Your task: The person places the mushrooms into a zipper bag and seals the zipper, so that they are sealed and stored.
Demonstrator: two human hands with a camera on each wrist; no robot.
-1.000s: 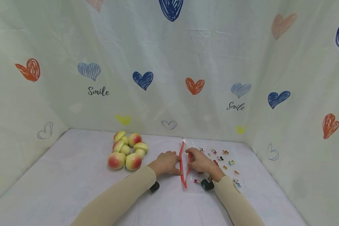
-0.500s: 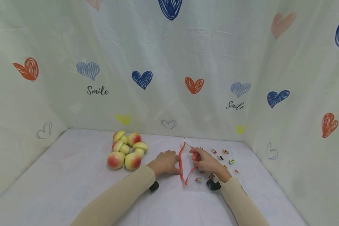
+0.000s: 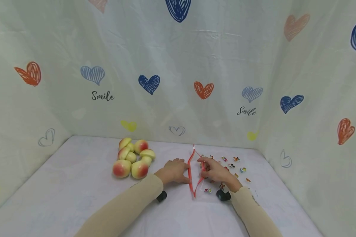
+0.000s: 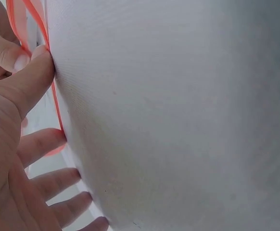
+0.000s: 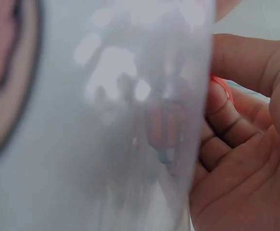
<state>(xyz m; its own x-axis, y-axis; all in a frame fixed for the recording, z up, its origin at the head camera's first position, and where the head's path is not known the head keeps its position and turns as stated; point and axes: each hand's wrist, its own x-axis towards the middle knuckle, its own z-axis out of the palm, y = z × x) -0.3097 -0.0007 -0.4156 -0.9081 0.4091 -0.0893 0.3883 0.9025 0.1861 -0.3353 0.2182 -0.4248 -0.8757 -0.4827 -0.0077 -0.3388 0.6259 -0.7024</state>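
A clear plastic bag with a red edge strip (image 3: pixel 189 172) lies in the middle of the table, its mouth spread into a narrow gap. My left hand (image 3: pixel 173 171) presses the near-left side of the strip to the table, the thumb and index fingertip right at it and the other fingers spread straight, as the left wrist view shows. The opposite side of the red rim is pinched by my right hand (image 3: pixel 215 169), with its fingers curled. In the right wrist view, shiny clear film (image 5: pixel 120 144) fills much of the picture, hiding part of that hand.
Left of the hands sits a cluster of yellow-and-red peach-like fruits (image 3: pixel 121 168) and mushroom-shaped pieces (image 3: pixel 147 154). Small colourful figures (image 3: pixel 236 159) show across the area right of the red strip. A heart-printed curtain (image 3: pixel 178 108) stands behind the table.
My right hand has drawn its side of the red rim rightward, then eased slightly back left, so the bag's mouth is wider than a second ago. The left hand stays in place.
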